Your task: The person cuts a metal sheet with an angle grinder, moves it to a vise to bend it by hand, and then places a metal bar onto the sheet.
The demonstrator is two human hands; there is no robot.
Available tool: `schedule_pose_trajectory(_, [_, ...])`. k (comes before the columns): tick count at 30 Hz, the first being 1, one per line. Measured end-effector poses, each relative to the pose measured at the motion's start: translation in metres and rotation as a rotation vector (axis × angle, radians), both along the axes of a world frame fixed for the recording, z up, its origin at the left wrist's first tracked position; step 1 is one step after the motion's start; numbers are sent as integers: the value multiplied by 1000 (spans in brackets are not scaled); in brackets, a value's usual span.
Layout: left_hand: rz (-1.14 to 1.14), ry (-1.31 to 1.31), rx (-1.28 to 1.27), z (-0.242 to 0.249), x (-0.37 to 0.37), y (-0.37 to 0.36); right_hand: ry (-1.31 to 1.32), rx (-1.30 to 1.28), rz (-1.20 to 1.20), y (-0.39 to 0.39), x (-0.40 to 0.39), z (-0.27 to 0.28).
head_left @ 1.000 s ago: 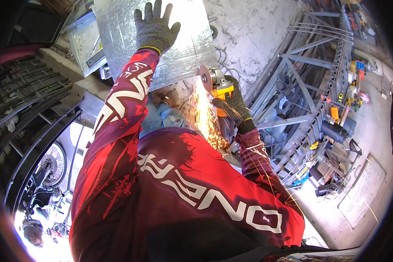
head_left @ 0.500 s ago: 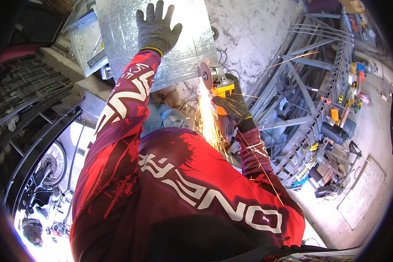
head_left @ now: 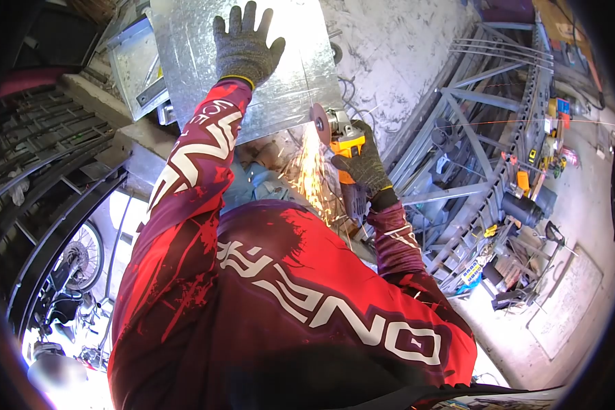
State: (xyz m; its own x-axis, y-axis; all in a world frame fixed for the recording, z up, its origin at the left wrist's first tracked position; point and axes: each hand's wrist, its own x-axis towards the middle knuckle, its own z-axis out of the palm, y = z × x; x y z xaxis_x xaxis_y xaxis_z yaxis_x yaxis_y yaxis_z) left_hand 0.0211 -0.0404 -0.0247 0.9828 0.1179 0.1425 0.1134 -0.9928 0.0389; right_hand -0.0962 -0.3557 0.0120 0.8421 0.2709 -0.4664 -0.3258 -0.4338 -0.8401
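Note:
A shiny metal sheet lies at the top centre. My left hand, in a grey glove with a yellow cuff edge, rests flat on it with fingers spread. In a dark glove, my right hand is wrapped round a yellow and grey angle grinder. The grinder's reddish-brown disc meets the sheet's lower right edge. Orange sparks stream from the disc down towards my body.
Steel frames and bars are stacked at the right, with tools and an orange item beyond. Dark metal racks stand at the left. A motorcycle wheel shows at the lower left. Cables lie on the floor near the grinder.
The spark stream is smaller and more scattered, and the disc has shifted slightly downward and left. My left hand has stayed in place on the sheet.

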Motion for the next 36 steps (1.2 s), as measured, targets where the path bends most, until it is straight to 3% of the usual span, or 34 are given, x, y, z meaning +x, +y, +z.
schedule_pose_trajectory(10, [-3, -68, -42, -7, 1, 3, 63, 87, -44, -3, 4, -10])
schedule_pose_trajectory(21, [15, 67, 27, 8, 0, -2, 121, 27, -29, 1, 13, -4])
schedule_pose_trajectory(27, [16, 49, 24, 3, -1, -2, -1, -1, 26, 5, 15, -3])
schedule_pose_trajectory(36, [12, -22, -23, -17, 2, 4, 82, 71, -39, 9, 15, 3])
